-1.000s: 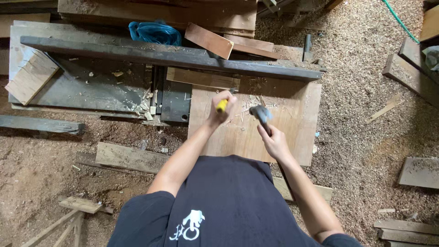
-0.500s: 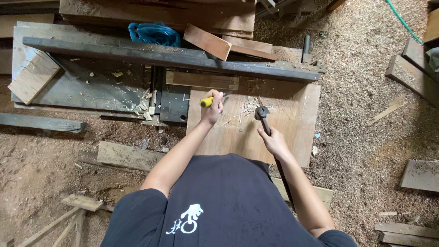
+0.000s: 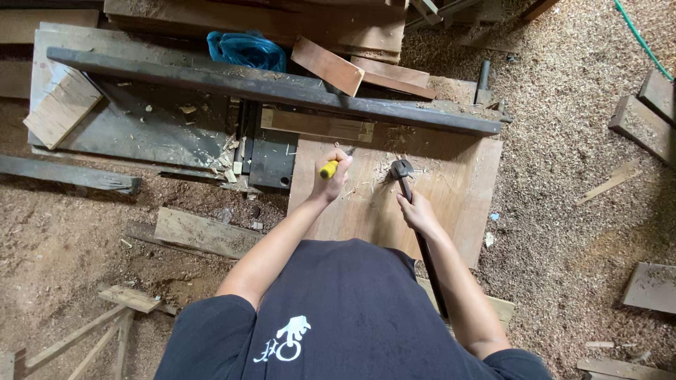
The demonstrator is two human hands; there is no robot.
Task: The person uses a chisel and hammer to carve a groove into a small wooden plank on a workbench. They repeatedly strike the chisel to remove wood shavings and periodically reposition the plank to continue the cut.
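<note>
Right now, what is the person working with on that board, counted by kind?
Hands: 2, left hand and right hand
Yellow-handled chisel: 1, in the left
Hammer: 1, in the right
Wooden board under them: 1
Total: 5

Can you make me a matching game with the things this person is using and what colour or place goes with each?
Things:
1. chisel handle
2. hammer
3. plastic bag
4. hose

Matches:
A. green, top right on the sawdust
B. yellow, in the left hand
C. blue, behind the dark beam
D. dark head, in the right hand

Pairs: 1-B, 2-D, 3-C, 4-A
</note>
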